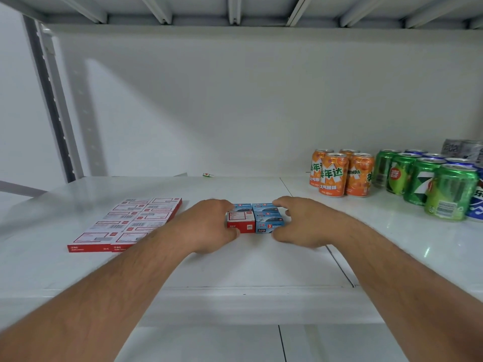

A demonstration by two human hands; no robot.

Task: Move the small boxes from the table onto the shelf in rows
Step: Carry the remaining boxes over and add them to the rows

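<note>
**Small boxes squared up on the shelf**

Head view: a cluster of small boxes (254,218), one red-and-white and the rest blue, is set mid-shelf (235,270), back from its front edge. It is clasped from both sides: the left hand (209,226) is curled around the red box, the right hand (295,223) around the blue ones, seemingly to press them into an even row. Flat red boxes (125,223) are laid toward the left edge, soda cans (392,176) toward the right.
</note>
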